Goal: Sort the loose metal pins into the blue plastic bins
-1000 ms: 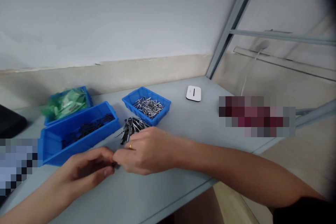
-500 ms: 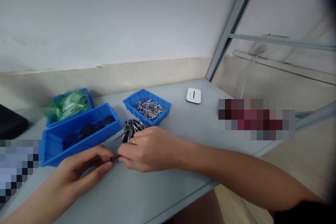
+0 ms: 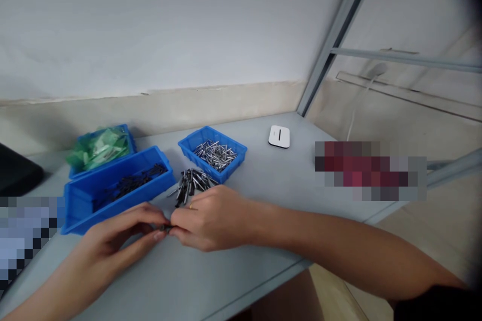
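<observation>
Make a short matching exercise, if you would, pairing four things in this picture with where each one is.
1. Green plastic bag
2. White box
3. Small dark part
4. Loose heap of pins

A. Right of the silver pins
B. Held in the fingers
C. In front of the silver pins' bin
D. In the back-left bin

Pairs: 1-D, 2-A, 3-B, 4-C

Free tabletop (image 3: 181,281) nearside, blue bins (image 3: 81,218) beyond (metal pile (image 3: 191,183) between)

There are three blue bins (image 3: 77,210), one loose pile of pins (image 3: 190,184) and one white device (image 3: 279,137).
</observation>
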